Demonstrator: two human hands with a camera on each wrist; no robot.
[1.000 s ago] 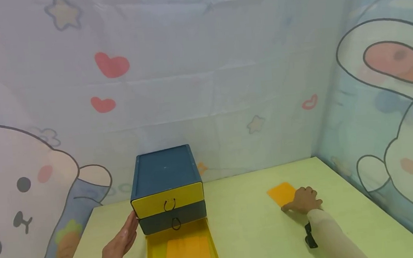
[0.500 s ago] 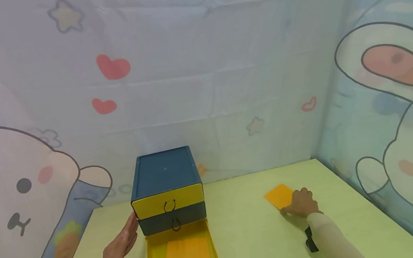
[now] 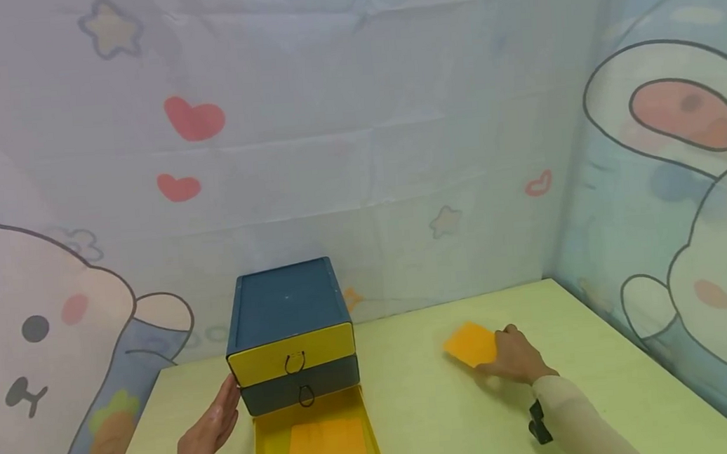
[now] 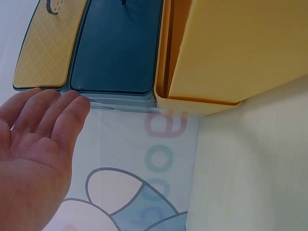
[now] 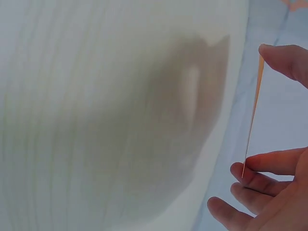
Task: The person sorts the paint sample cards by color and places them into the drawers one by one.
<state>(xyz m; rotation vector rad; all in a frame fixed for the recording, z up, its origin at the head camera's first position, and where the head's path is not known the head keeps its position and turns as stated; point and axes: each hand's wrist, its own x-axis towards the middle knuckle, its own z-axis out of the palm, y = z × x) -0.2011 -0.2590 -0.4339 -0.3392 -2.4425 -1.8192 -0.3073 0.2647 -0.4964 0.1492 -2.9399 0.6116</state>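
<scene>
My right hand point(image 3: 517, 357) grips a small orange sheet of paper point(image 3: 471, 345), lifted just over the table. In the right wrist view the sheet point(image 5: 253, 108) shows edge-on, spanning from the thumb to the index and middle fingers. My left hand point(image 3: 202, 433) rests its straight fingertips against the left side of a blue-and-yellow drawer box point(image 3: 288, 304). The left wrist view shows those fingers point(image 4: 67, 115) at the edge of its upper drawers. The yellow bottom drawer point(image 3: 373, 434) is pulled out, with a larger orange sheet point(image 3: 327, 449) lying in it.
The pale yellow-green table point(image 3: 427, 405) stretches between the drawer box and my right arm. Behind it hangs a cartoon-printed cloth point(image 3: 308, 153), continuing along both sides. The upper yellow drawer point(image 3: 262, 364) and the blue one point(image 3: 268, 397) are closed, with black loop handles. A black strap point(image 3: 538, 424) hangs at my right wrist.
My right hand has picked the small orange sheet up off the table and moved it left. My left hand has stayed against the drawer box.
</scene>
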